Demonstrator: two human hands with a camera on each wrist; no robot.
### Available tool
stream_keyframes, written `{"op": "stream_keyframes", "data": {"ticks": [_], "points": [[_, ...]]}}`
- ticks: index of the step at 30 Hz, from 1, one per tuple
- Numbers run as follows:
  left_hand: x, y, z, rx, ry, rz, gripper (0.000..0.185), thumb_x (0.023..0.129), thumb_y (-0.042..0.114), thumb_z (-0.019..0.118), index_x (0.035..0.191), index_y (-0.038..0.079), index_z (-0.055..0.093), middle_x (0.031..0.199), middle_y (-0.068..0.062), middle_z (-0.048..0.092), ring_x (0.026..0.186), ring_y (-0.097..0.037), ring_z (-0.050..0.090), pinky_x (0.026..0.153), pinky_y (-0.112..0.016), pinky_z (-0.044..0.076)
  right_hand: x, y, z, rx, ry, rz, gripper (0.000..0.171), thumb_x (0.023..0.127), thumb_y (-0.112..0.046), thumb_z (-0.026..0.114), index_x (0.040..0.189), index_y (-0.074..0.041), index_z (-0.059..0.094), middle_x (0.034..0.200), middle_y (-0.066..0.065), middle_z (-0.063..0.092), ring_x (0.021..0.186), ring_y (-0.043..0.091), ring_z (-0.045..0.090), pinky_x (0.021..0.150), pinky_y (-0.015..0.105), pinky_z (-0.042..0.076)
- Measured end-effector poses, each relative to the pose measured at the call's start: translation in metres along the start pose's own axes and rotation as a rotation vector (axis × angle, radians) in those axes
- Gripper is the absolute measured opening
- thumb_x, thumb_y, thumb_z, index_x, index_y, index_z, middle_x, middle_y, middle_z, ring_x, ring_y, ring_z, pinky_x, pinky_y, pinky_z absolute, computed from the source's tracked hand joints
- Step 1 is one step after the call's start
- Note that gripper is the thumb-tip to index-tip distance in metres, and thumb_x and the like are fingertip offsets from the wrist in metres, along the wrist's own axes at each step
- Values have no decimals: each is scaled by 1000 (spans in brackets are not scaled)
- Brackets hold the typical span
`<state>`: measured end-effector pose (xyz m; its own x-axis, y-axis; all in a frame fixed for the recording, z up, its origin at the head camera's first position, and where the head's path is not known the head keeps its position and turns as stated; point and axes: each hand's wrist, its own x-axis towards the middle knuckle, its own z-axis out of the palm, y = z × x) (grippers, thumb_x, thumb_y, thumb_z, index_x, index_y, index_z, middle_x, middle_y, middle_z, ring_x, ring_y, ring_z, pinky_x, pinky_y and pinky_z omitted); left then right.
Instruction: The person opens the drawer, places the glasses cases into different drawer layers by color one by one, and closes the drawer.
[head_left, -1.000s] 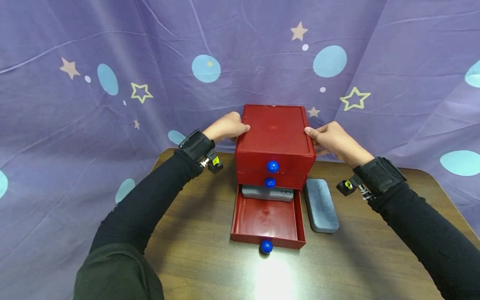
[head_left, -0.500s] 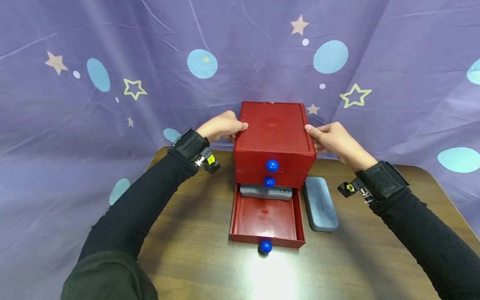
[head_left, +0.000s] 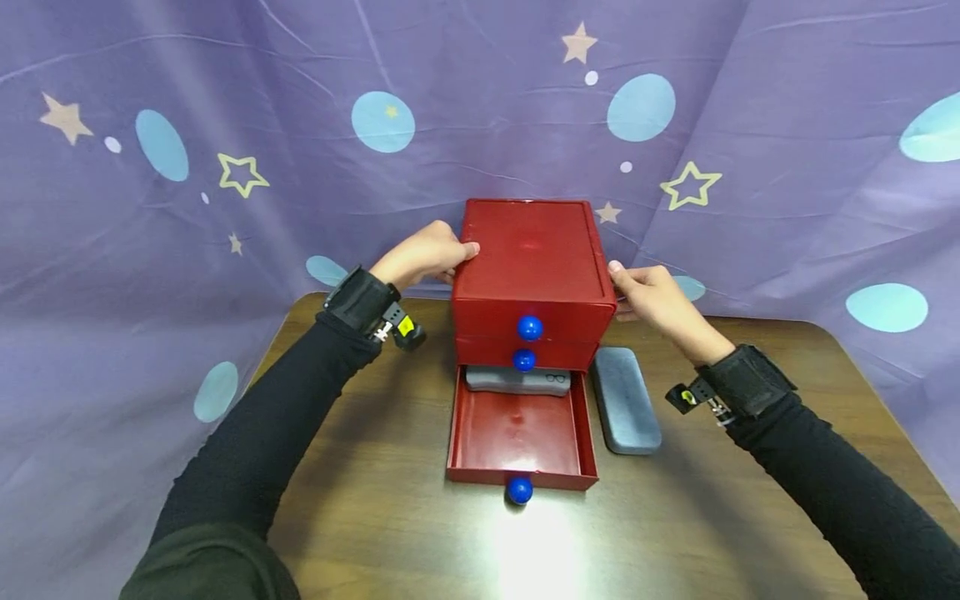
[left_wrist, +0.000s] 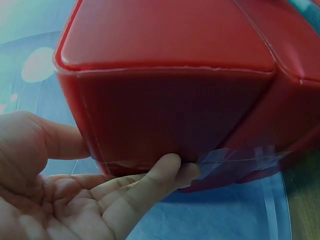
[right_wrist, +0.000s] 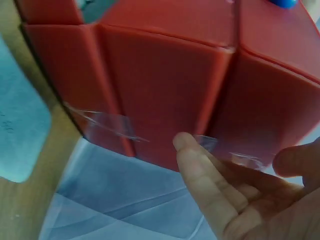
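Note:
A red drawer box [head_left: 532, 250] with blue round knobs stands on the table in the head view. Its bottom drawer [head_left: 517, 437] is pulled out, and a grey glasses case [head_left: 517, 382] lies at the back of it. My left hand [head_left: 423, 254] touches the box's left side, thumb over the top edge. In the left wrist view, fairly straight fingers [left_wrist: 145, 192] lie against that side. On the right side is my right hand [head_left: 656, 300], its thumb beside the top edge. Straight fingertips [right_wrist: 186, 142] touch the side in the right wrist view.
A blue-grey glasses case [head_left: 627, 404] lies on the wooden table [head_left: 375, 500], right of the drawer. Clear tape [right_wrist: 110, 125] runs along the box's side. Behind the table hangs a purple patterned cloth [head_left: 510, 108].
My right hand has shifted slightly down along the box, and its thumb has come off the top edge. The left hand keeps its place. The head view has turned a little.

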<state>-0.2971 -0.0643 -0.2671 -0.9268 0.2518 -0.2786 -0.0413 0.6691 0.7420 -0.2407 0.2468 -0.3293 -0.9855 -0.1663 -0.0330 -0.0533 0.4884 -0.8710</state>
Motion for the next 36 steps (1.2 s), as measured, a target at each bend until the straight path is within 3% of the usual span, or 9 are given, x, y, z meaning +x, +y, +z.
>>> {"op": "stream_keyframes", "data": {"ticks": [2,5,7,10,14,21,23,30,36], "points": [[-1,-2,-2,6,4,2,42,105,27,55,66,11,49,62,2,48,59,-10,55,63,-23,52,-2,5,5,-23,0,-15,62,112,-34,33,131,20,55,119,35,66,71,-7,68,69,18,59],[-2,-5,-4,5,9,1,44,105,26,55,64,12,49,63,2,50,60,-10,56,64,-22,53,-6,12,11,-162,31,-55,50,110,-27,41,133,14,58,114,32,70,73,-7,65,69,16,56],[-4,-5,-5,-5,8,1,45,105,26,55,63,13,48,64,2,51,62,-10,57,63,-22,53,-10,17,15,-290,53,-77,44,107,-24,47,134,9,61,110,27,73,78,0,65,71,19,53],[-6,-5,-6,-10,10,4,45,105,26,55,62,13,47,63,2,49,62,-11,55,62,-21,52,-16,26,21,-423,58,-80,41,103,-22,56,135,4,62,111,23,75,89,22,70,77,33,54],[-5,-3,-6,2,10,9,42,105,27,54,66,11,51,66,1,49,62,-11,55,63,-22,52,-27,36,24,-496,-15,-17,56,100,-26,61,144,8,50,124,33,66,113,46,66,90,56,55],[-3,0,-5,-1,5,-3,39,105,26,54,71,9,55,71,0,54,63,-9,58,70,-26,57,-46,50,33,-681,-133,171,95,95,-48,65,155,12,24,141,44,46,130,56,48,99,66,47],[-2,0,-4,-5,6,0,38,105,26,54,71,9,55,72,0,54,64,-9,58,74,-28,58,-51,55,36,-705,-124,197,102,91,-53,68,154,13,22,144,45,41,131,58,45,97,68,47],[-1,-1,-4,-10,13,-15,39,105,27,55,71,9,54,74,-1,54,67,-11,59,82,-32,59,-65,71,49,-648,-92,217,111,86,-54,74,147,23,22,130,48,45,116,57,55,89,63,52],[0,-2,-2,-8,-1,-9,47,105,27,56,61,13,45,63,1,47,62,-11,54,70,-26,54,-70,83,56,-646,-23,268,111,83,-56,76,140,25,27,121,46,45,112,58,52,87,63,51]]}}
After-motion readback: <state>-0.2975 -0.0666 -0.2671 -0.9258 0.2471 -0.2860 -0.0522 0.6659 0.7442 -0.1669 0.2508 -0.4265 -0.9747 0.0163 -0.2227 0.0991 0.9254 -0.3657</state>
